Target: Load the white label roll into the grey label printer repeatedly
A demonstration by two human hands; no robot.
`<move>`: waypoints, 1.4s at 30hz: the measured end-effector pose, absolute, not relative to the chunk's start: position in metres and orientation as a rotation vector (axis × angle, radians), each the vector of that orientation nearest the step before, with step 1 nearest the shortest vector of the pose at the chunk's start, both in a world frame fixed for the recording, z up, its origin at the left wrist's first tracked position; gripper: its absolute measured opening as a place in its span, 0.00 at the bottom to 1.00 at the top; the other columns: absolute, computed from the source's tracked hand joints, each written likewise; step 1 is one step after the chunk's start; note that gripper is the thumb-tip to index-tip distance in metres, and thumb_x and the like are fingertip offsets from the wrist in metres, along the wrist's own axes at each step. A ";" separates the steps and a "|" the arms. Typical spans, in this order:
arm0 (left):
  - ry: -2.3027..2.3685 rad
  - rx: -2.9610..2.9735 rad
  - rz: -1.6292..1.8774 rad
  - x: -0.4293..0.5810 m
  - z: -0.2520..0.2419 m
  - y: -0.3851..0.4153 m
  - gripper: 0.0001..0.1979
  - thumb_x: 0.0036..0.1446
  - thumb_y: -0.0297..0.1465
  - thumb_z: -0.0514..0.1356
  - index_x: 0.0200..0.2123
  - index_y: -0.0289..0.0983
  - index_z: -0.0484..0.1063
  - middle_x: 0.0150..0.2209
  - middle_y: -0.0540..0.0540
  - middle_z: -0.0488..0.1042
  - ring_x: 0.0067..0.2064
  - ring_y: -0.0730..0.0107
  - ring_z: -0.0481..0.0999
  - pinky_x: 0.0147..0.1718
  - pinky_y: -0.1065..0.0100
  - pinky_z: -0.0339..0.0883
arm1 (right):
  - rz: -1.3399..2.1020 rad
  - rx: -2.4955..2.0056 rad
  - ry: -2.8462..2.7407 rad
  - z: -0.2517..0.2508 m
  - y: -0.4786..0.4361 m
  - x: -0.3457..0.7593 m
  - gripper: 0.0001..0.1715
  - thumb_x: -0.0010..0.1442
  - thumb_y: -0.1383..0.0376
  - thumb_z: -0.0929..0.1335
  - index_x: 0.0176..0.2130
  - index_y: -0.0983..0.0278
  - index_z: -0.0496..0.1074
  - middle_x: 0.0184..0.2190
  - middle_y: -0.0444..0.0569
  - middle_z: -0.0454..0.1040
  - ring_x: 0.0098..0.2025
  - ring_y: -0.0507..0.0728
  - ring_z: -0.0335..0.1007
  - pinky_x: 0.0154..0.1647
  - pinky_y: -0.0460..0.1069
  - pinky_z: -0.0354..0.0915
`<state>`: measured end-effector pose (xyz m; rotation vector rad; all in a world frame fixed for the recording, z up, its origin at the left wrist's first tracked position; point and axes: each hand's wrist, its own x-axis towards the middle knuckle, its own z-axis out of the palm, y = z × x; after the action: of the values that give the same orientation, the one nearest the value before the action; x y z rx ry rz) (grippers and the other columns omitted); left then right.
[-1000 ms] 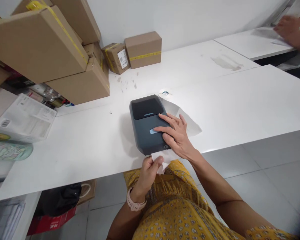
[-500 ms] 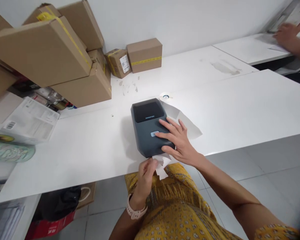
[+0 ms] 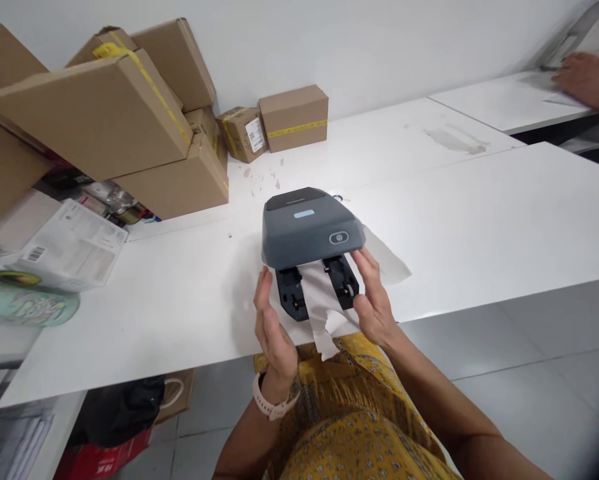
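A dark grey label printer (image 3: 309,230) stands near the front edge of the white table, its lid tilted up and its black inside showing. A white paper strip (image 3: 322,300) runs out over the front, its end torn. My left hand (image 3: 274,327), with a pink watch at the wrist, is at the printer's left front corner, fingers extended and holding nothing. On the right side, my right hand (image 3: 374,300) has its fingertips at the underside of the raised lid; its fingers are apart. Behind the printer, a roll's edge is mostly hidden.
Cardboard boxes (image 3: 94,113) are stacked at the back left, with two smaller ones (image 3: 294,119) beside them. A white package (image 3: 79,243) and a green bottle-like item (image 3: 29,303) lie at the left. Another person's hand (image 3: 582,73) is at the far right.
The printer's lid has gone from closed to raised. My left hand has let go of the paper and opened. My right hand has moved from the lid's top to its right front edge.
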<state>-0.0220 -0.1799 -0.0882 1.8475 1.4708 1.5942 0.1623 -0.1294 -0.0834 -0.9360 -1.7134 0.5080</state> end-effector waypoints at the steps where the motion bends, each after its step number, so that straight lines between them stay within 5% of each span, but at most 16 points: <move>1: 1.515 1.708 1.716 -0.026 -0.085 -0.170 0.27 0.75 0.38 0.36 0.73 0.43 0.48 0.75 0.45 0.50 0.76 0.58 0.46 0.73 0.54 0.48 | 0.469 -0.913 -1.731 -0.076 -0.121 0.163 0.36 0.70 0.42 0.55 0.73 0.43 0.48 0.73 0.43 0.55 0.76 0.68 0.44 0.73 0.70 0.52; 4: 1.526 1.495 1.744 -0.045 -0.081 -0.132 0.25 0.72 0.42 0.49 0.69 0.46 0.59 0.71 0.44 0.60 0.72 0.56 0.57 0.70 0.52 0.54 | 0.396 -0.877 -1.759 -0.054 -0.093 0.165 0.37 0.70 0.41 0.56 0.72 0.44 0.50 0.71 0.44 0.58 0.75 0.68 0.46 0.74 0.70 0.49; 12: 1.320 1.353 1.279 -0.067 -0.082 -0.065 0.45 0.58 0.35 0.66 0.73 0.48 0.48 0.74 0.43 0.51 0.74 0.53 0.52 0.69 0.52 0.54 | 0.224 -0.881 -1.871 -0.016 -0.025 0.156 0.37 0.71 0.42 0.53 0.72 0.51 0.52 0.71 0.48 0.59 0.74 0.66 0.49 0.73 0.68 0.50; 21: 1.222 1.195 1.301 -0.060 -0.076 -0.069 0.51 0.52 0.31 0.68 0.74 0.47 0.45 0.75 0.46 0.48 0.75 0.56 0.50 0.71 0.57 0.49 | 0.032 -0.971 -2.032 -0.007 0.040 0.141 0.35 0.73 0.49 0.51 0.73 0.54 0.49 0.73 0.48 0.55 0.73 0.64 0.50 0.71 0.66 0.51; 25: 1.214 1.212 1.317 -0.061 -0.081 -0.068 0.52 0.52 0.31 0.68 0.74 0.49 0.44 0.75 0.48 0.47 0.75 0.56 0.49 0.72 0.57 0.47 | -0.070 -0.987 -2.043 -0.007 0.030 0.138 0.33 0.73 0.51 0.54 0.71 0.57 0.55 0.72 0.52 0.57 0.73 0.66 0.50 0.69 0.66 0.51; 29: 1.193 1.237 1.337 -0.062 -0.086 -0.066 0.50 0.54 0.30 0.67 0.74 0.49 0.45 0.75 0.48 0.48 0.75 0.57 0.49 0.72 0.57 0.45 | -0.036 -0.880 -2.230 -0.017 0.002 0.131 0.25 0.74 0.57 0.55 0.55 0.62 0.74 0.52 0.55 0.79 0.58 0.64 0.70 0.68 0.62 0.52; 33: 1.171 1.260 1.328 -0.064 -0.091 -0.065 0.50 0.55 0.28 0.65 0.74 0.49 0.42 0.75 0.48 0.48 0.75 0.57 0.50 0.72 0.57 0.47 | 0.069 -0.820 -2.696 -0.028 -0.009 0.121 0.28 0.75 0.58 0.55 0.43 0.65 0.78 0.36 0.54 0.82 0.42 0.60 0.76 0.67 0.61 0.50; 38: 1.171 1.299 1.326 -0.066 -0.094 -0.064 0.49 0.56 0.28 0.64 0.75 0.51 0.41 0.75 0.50 0.49 0.75 0.59 0.48 0.72 0.59 0.46 | 0.211 -0.891 -2.893 -0.017 -0.001 0.119 0.28 0.75 0.57 0.54 0.42 0.66 0.77 0.34 0.55 0.81 0.39 0.62 0.76 0.55 0.58 0.59; 42: 1.183 1.284 1.342 -0.064 -0.094 -0.064 0.50 0.56 0.29 0.65 0.75 0.50 0.42 0.75 0.48 0.49 0.75 0.57 0.50 0.72 0.58 0.46 | 0.318 -0.945 -2.821 -0.005 0.008 0.125 0.22 0.73 0.61 0.57 0.49 0.63 0.76 0.43 0.54 0.82 0.42 0.61 0.76 0.44 0.52 0.62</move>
<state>-0.0643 -0.0640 -0.0937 1.2840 1.1831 1.3417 0.1249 0.0083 -0.0045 -0.9446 -2.8207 0.3176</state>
